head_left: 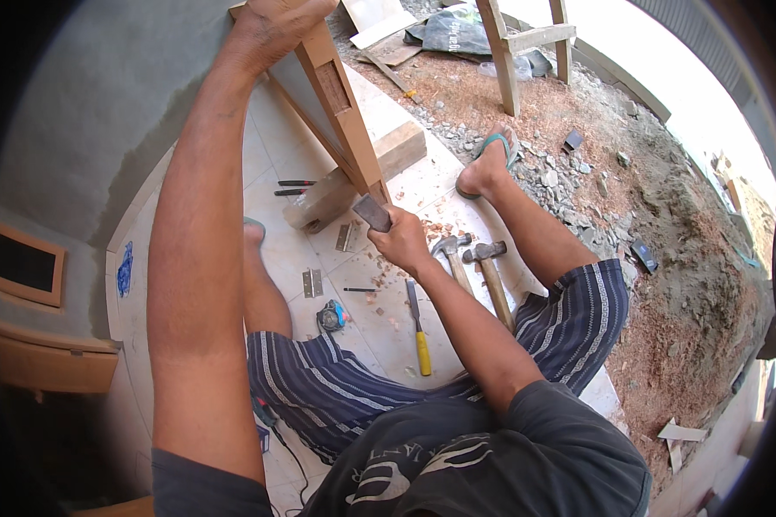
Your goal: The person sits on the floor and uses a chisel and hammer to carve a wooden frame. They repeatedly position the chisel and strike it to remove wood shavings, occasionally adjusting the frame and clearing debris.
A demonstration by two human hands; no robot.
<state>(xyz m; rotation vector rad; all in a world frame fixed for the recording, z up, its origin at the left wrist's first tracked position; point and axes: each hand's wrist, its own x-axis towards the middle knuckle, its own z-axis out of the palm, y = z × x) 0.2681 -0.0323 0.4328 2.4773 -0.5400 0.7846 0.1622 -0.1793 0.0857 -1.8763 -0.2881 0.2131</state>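
Note:
An orange-brown wooden frame with a grey panel [323, 82] stands on edge, tilted, with a shallow recess cut in its edge. My left hand [276, 30] grips its upper end, partly cut off by the top of the view. Closed in my right hand [401, 239] is a small grey-brown block [372, 212], by the frame's lower end. A thick timber beam [403, 148] lies across the tiles by the frame's lower part. Around my right hand are wood shavings, metal hinges [312, 283], a claw hammer [453, 250], another hammer [494, 280] and a yellow-handled chisel [422, 340].
A tape measure [330, 316] and a dark pencil [360, 289] lie between my legs. Two dark slim tools [295, 187] rest left of the beam. Rubble and sawdust [664, 224] cover the ground right of the tiles. A wooden stand [502, 65] rises at the back; a grey wall [112, 95] borders the left.

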